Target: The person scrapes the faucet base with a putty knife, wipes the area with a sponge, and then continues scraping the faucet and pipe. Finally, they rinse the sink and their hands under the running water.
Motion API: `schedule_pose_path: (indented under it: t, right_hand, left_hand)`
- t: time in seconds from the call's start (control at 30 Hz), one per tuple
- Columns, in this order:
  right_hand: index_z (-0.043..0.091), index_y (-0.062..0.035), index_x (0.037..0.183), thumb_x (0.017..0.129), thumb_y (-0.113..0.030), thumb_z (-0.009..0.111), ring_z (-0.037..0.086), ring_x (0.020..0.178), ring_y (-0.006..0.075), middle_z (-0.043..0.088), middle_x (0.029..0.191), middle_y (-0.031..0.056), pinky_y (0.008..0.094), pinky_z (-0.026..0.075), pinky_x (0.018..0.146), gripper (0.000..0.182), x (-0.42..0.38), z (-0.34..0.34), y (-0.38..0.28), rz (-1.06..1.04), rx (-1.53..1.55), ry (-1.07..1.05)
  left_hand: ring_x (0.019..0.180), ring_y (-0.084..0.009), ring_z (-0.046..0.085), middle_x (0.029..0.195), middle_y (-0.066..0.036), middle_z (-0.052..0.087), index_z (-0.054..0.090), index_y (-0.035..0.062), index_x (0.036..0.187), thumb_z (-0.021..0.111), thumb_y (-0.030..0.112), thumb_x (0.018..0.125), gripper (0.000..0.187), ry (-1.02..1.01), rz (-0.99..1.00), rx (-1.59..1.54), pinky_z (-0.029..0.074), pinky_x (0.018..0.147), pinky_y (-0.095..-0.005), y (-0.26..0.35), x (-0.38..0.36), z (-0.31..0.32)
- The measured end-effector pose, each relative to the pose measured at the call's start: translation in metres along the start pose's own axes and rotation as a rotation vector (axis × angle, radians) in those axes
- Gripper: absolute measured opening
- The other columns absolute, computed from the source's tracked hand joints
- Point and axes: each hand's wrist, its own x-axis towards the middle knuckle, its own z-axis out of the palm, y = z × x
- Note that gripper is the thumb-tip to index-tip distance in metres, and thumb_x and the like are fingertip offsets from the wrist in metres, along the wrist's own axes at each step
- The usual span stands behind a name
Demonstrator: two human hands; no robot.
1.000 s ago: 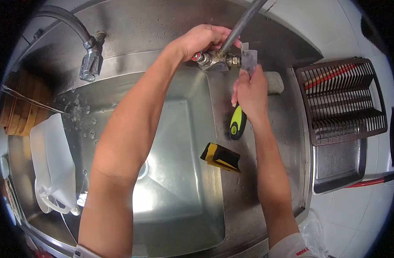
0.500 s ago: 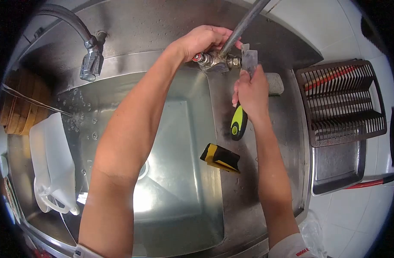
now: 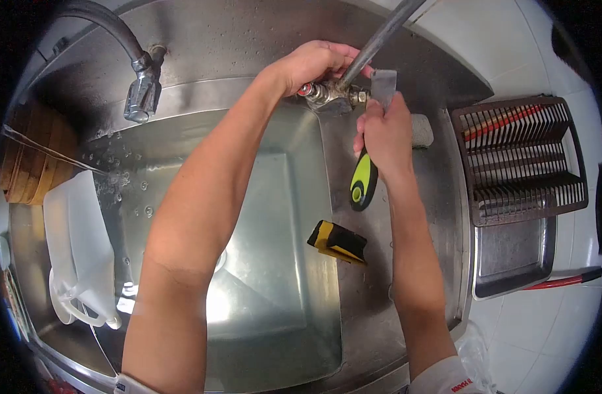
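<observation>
Head view over a steel sink [image 3: 268, 328]. The left hand [image 3: 314, 62] reaches to the back rim of the sink, its fingers curled around the valve [image 3: 327, 95] where a grey hose [image 3: 379, 36] joins it. The right hand [image 3: 383, 138] is closed in a fist around a scraper [image 3: 373, 131], held upright just beside the valve: the metal blade [image 3: 384, 85] stands above the fingers near the valve's right end, whether touching it cannot be told, and the green-and-black handle [image 3: 361, 184] hangs below the palm, over the sink's right ledge. A grey scouring pad [image 3: 422, 128] lies on that ledge behind the right hand. A yellow-and-black sponge [image 3: 337, 241] rests on the inner edge of the ledge, near the basin. A second tap [image 3: 140, 95] hangs at the back left corner. A white jug [image 3: 77, 249] lies at the left edge of the sink. A dark rack [image 3: 521, 157] sits on a tray [image 3: 511, 256] beyond the sink's right edge.
</observation>
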Motion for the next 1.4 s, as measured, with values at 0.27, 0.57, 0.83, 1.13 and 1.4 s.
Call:
schedule_pose_path:
  t: [0.27, 0.57, 0.83, 1.13, 1.4]
  right_hand:
    - [0.041, 0.0037, 0.095, 0.098, -0.007, 0.046, 0.056, 0.040, 0.0202, 0.053, 0.061, 0.0112, 0.0371, 0.045, 0.037, 0.012, -0.006, -0.008, 0.005, 0.003, -0.074, -0.032]
    - [0.041, 0.0030, 0.094, 0.098, -0.008, 0.046, 0.056, 0.040, 0.0211, 0.053, 0.060, 0.0112, 0.0370, 0.045, 0.037, 0.013, -0.013, -0.004, 0.020, 0.039, -0.034, -0.012]
    - [0.041, 0.0038, 0.097, 0.097, -0.008, 0.046, 0.056, 0.039, 0.0204, 0.053, 0.061, 0.0120, 0.0364, 0.044, 0.037, 0.013, -0.006, -0.008, 0.016, -0.004, -0.002, -0.037]
    - [0.042, 0.0044, 0.098, 0.097, -0.007, 0.045, 0.056, 0.041, 0.0189, 0.053, 0.062, 0.0108, 0.0359, 0.044, 0.037, 0.011, -0.012, -0.002, 0.015, 0.020, -0.011, -0.049]
    - [0.041, -0.0001, 0.097, 0.098, -0.007, 0.045, 0.052, 0.039, 0.0170, 0.052, 0.062, 0.0095, 0.0344, 0.042, 0.036, 0.008, -0.016, 0.000, 0.016, 0.009, 0.112, -0.025]
  left_hand:
    - [0.102, -0.0115, 0.061, 0.123, -0.006, 0.068, 0.059, -0.0002, 0.131, 0.042, 0.010, 0.082, 0.053, -0.003, -0.033, -0.061, 0.047, 0.081, -0.0208, -0.001, 0.000, 0.002]
    - [0.097, -0.0102, 0.058, 0.120, -0.003, 0.069, 0.060, 0.0015, 0.131, 0.043, 0.010, 0.082, 0.052, 0.004, -0.013, -0.046, 0.047, 0.083, -0.0222, 0.000, 0.001, 0.003]
    - [0.103, -0.0121, 0.060, 0.120, -0.005, 0.069, 0.059, -0.0004, 0.131, 0.043, 0.009, 0.082, 0.052, 0.024, -0.046, 0.027, 0.047, 0.087, -0.0227, 0.010, -0.005, 0.003]
    - [0.102, -0.0124, 0.061, 0.120, -0.006, 0.069, 0.060, 0.0002, 0.130, 0.042, 0.008, 0.080, 0.054, 0.034, -0.001, 0.015, 0.047, 0.084, -0.0227, 0.005, -0.003, 0.002]
    - [0.103, -0.0111, 0.061, 0.122, -0.006, 0.068, 0.059, 0.0013, 0.131, 0.042, 0.009, 0.079, 0.056, -0.008, 0.000, -0.052, 0.046, 0.078, -0.0198, -0.001, -0.002, -0.001]
